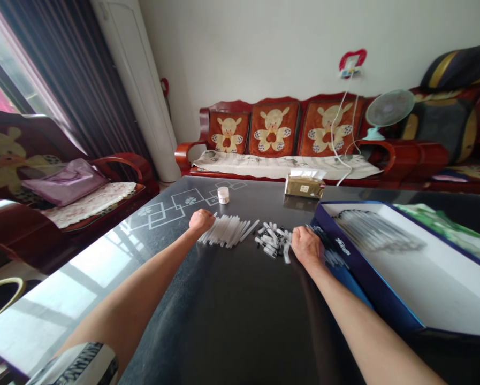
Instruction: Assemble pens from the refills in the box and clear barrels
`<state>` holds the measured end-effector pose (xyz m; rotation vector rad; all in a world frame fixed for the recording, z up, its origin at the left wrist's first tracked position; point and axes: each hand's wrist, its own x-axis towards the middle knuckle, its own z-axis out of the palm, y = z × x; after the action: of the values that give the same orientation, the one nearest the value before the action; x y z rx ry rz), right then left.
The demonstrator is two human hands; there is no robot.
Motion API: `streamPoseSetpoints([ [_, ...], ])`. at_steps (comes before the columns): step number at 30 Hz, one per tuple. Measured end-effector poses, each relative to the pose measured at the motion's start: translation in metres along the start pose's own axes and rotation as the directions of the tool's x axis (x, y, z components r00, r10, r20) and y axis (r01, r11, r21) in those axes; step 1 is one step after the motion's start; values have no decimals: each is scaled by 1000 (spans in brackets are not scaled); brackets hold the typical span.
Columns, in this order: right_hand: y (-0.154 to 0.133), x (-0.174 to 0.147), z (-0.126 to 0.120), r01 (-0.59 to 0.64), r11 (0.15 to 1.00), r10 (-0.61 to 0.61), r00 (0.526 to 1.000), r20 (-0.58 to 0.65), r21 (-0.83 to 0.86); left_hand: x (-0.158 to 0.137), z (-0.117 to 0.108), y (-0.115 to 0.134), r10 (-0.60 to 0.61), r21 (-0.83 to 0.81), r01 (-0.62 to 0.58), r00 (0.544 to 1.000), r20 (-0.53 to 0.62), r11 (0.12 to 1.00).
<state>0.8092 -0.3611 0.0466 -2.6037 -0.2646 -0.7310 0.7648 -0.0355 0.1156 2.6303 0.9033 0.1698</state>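
My left hand [202,220] is closed at the left end of a row of translucent white pen barrels [228,231] on the dark table. Whatever its curled fingers hold is hidden. Between my hands lies a loose pile of pen caps [272,238], white with some black pieces among them. Just right of that pile, my right hand [307,246] is also closed, its fingertips turned away from view. Dark, thin pen parts [336,252] lie beside it, partly covered by the hand and forearm, against the box.
A blue-edged box [400,289] stands at right, with a bundle of clear pens [378,230] inside. Behind are a tissue pack [304,187] and a small white round container [223,195]. Green-and-white packaging [448,227] lies past the box. A sofa [283,166] lines the wall.
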Motion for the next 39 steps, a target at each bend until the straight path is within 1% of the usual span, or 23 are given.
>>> streamPoseSetpoints([
  [3, -1, 0, -1, -5, 1000, 5, 1000, 7, 10, -3, 9, -2, 24, 11, -24, 999, 22, 1000],
  [5, -1, 0, -1, -1, 1000, 1, 1000, 4, 18, -5, 10, -1, 44, 21, -45, 999, 28, 999],
  [9, -3, 1, -2, -3, 1000, 3, 1000, -2, 27, -10, 2, 5, 91, 47, -91, 996, -5, 995],
  [11, -4, 1, -2, -9, 1000, 9, 1000, 3, 26, -19, 0, 13, 148, 54, -146, 988, -47, 988],
  [13, -5, 0, -3, -13, 1000, 12, 1000, 5, 25, -36, 3, 25, 248, 57, -244, 964, -97, 968],
  [14, -5, 0, -4, -14, 1000, 14, 1000, 6, 26, -47, 8, 32, 355, 71, -349, 925, -133, 934],
  [15, -5, 0, -4, -15, 999, 14, 1000, 8, 28, -59, 15, 40, 406, 68, -400, 903, -138, 914],
  [19, -4, 0, -4, -14, 999, 13, 1000, 11, 31, -106, 51, 69, 509, 38, -508, 852, -120, 860],
  [20, -4, 0, -4, -12, 999, 11, 1000, 8, 31, -114, 60, 73, 545, 18, -548, 828, -128, 836],
  [22, -3, 1, -4, -9, 1000, 9, 1000, 1, 30, -123, 74, 79, 542, -11, -553, 820, -181, 833],
  [25, -3, 1, -3, -19, 999, 19, 1000, -2, 36, -124, 85, 80, 497, -59, -526, 831, -251, 849],
  [28, -2, -2, -2, -16, 998, 16, 1000, -8, 64, -119, 88, 80, 464, -93, -499, 849, -254, 862],
  [31, -5, -3, -7, 31, 991, -28, 999, -26, 127, -117, 87, 80, 451, -98, -482, 862, -232, 871],
  [34, -10, 9, -27, 112, 975, -96, 991, -90, 194, -118, 86, 81, 455, -98, -482, 865, -214, 871],
  [37, -6, 41, -59, 201, 959, -160, 966, -205, 201, -118, 86, 81, 450, -106, -477, 869, -208, 872],
  [38, 0, 54, -70, 203, 963, -162, 961, -223, 175, -117, 87, 80, 447, -108, -474, 871, -206, 874],
  [39, 9, 66, -79, 174, 976, -139, 961, -237, 134, -117, 87, 80, 445, -109, -472, 872, -204, 875],
])
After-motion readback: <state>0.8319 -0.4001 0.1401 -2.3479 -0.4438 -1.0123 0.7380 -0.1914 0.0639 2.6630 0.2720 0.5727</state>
